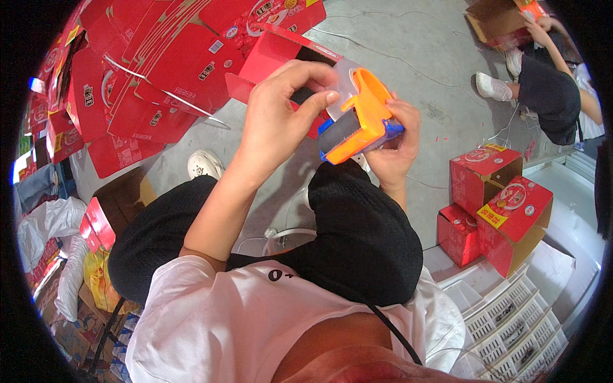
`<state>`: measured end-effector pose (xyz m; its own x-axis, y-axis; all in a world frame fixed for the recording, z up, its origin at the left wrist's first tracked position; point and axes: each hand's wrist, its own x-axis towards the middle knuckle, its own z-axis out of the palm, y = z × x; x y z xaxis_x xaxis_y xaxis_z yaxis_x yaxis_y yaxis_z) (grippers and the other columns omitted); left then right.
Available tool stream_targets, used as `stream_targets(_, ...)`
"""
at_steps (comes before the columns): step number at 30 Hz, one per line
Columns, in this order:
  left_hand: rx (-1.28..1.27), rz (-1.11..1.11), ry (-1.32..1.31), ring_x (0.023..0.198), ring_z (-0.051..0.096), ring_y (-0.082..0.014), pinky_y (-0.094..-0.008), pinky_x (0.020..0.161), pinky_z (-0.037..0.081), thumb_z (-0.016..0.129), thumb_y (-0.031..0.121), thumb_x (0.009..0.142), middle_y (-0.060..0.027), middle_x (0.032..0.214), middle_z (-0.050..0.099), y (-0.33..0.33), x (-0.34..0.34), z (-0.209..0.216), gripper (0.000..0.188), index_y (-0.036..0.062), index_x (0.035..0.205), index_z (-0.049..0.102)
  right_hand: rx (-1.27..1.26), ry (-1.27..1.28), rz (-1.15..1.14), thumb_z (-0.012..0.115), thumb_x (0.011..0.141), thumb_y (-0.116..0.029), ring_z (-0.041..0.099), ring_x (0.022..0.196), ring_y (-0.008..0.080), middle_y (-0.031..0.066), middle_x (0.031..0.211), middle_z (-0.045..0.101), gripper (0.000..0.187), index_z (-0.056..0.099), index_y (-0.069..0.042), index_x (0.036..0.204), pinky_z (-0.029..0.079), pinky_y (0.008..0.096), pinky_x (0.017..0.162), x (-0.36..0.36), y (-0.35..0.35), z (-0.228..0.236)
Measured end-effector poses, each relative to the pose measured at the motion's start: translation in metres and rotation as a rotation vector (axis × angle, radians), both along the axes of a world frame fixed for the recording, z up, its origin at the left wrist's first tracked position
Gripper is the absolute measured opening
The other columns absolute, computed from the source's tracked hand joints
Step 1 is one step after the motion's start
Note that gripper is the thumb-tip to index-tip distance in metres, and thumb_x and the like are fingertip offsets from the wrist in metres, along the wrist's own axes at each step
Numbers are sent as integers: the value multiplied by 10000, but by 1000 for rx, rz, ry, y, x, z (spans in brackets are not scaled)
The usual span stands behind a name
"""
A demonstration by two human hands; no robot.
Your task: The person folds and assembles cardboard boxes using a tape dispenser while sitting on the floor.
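My right hand (396, 137) grips an orange and blue tape dispenser (367, 124) from its right side, held up above my knees. A translucent roll of clear tape (345, 80) shows at the dispenser's far left side. My left hand (281, 102) is curled against that roll, with thumb and forefinger bent in at its edge. The finger pads are partly hidden, but they appear to be closed on the clear tape. Just beyond the hands, an open red carton (281, 48) stands on the floor, partly covered by my left hand.
Flattened red cartons (166, 70) lie in a large fanned stack at the far left. Several formed red boxes (511, 204) sit at the right, beside white slotted plastic crates (511, 325). Another person (555, 96) handles a carton at the far right. White bags (48, 223) lie at the left.
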<state>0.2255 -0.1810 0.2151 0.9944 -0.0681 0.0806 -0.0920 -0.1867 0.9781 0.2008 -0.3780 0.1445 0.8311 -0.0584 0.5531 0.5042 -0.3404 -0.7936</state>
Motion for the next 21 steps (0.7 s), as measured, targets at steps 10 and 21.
stream_targets(10,157,68,-125,848,656,-215,-318,781,515,716,53,801,-118,1000,680,-7,-2,3,165,12,960,698,-60,4,-1,839,610,-19,569,1073,248,86,1109,553,606,537,-64,1133,402,467,1072,0,-1,-1)
stream_targets(21,292,133,-294,855,657,-275,-368,803,491,736,97,773,-91,865,692,-2,-3,12,137,52,900,712,-102,-9,-21,822,620,-15,567,1063,283,109,1109,561,596,541,-83,1141,389,510,1088,-2,-1,4)
